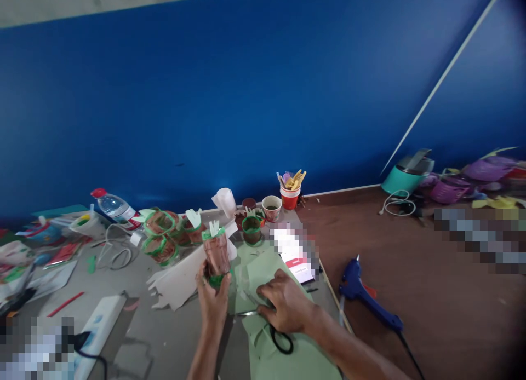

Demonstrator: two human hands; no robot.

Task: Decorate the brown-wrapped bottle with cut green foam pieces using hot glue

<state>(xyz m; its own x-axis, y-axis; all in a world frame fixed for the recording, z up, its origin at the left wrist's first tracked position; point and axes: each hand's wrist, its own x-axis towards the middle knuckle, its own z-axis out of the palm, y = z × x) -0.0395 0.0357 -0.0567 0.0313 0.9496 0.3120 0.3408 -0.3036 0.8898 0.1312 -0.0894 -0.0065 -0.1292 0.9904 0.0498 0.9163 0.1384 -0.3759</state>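
Observation:
My left hand (pixel 212 298) is wrapped around the lower part of a brown-covered cup (pixel 217 254) with green edging at top and bottom, held upright. Pale green pieces (pixel 214 228) stick up from its rim. Over a sheet of light green paper (pixel 283 352), my right hand (pixel 283 300) is lowered with its fingers bent and the thumb apart from the forefinger. A pair of black-handled scissors (pixel 281 340) lies under it, partly hidden, and its blade shows by my thumb. I cannot make out anything held in that hand.
Similar green-rimmed cups (pixel 161 249) stand at left, by a water bottle (pixel 117 207). Farther back are a paper cup (pixel 272 209) and a red cup of tools (pixel 290 196). A lit phone (pixel 302 270) and blue glue gun (pixel 364 295) lie at right. A power strip (pixel 101 330) lies front left.

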